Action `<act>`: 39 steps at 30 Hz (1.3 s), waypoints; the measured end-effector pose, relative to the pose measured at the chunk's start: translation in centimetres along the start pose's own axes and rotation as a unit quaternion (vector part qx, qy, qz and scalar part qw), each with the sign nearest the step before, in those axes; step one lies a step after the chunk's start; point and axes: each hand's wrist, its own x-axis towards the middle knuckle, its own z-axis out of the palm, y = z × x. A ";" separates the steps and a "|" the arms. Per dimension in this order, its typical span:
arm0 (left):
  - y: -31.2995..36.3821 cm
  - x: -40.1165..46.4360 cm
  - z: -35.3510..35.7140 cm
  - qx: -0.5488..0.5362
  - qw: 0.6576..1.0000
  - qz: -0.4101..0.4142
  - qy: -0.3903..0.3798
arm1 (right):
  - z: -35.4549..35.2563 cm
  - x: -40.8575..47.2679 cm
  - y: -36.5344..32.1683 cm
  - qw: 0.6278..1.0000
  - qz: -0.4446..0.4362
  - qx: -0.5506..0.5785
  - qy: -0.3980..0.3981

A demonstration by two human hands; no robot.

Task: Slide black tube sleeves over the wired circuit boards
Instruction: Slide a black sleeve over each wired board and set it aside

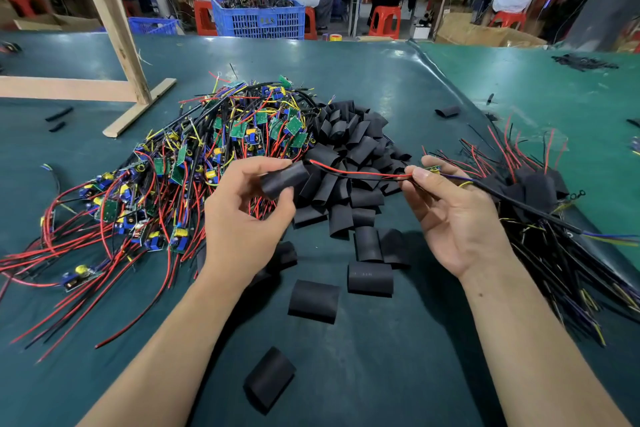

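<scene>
Left hand: the left hand (242, 215) holds a short black tube sleeve of soft rubbery material (284, 179), thumb on its near side and fingertips curled over its far side, so the fingers are clamped on it; the open end faces the right hand.
Right hand: the right hand (453, 218) pinches a small green circuit board with yellow and blue parts (432, 169) between thumb and forefinger; the other fingers are loosely curled beneath, palm turned up.
Red and black leads: a thin red and black wire pair (349, 173) runs from the right fingertips across to the mouth of the held sleeve; whether the wire tips are already inside I cannot tell.
Black cable: a thicker black cable (526, 208) leaves the board behind the right fingers and trails off past the right wrist.
Sleeve pile: a heap of loose black tube sleeves (349, 149) lies just beyond and between both sets of fingers, with strays on the mat near the wrists.
Unsleeved boards: a tangled heap of green boards with red, black and yellow wires (194, 163) lies beyond and outside the left fingers.
Finished pile: a bundle of sleeved boards with black cables (540, 191) lies outside the right fingers.
Surface: a dark green table mat (346, 374) bears everything.
</scene>
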 end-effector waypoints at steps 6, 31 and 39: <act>0.3 0.0 0.1 -0.024 0.999 -0.014 -0.018 | 0.0 -0.1 -0.1 1.000 0.002 -0.025 -0.015; 0.5 0.5 -0.2 -0.322 0.927 -0.162 -0.106 | -0.3 0.1 -0.5 0.999 0.044 -0.017 0.009; 0.6 0.6 -0.6 -0.306 0.930 -0.155 -0.130 | -0.6 0.3 -0.5 0.998 0.022 -0.050 0.019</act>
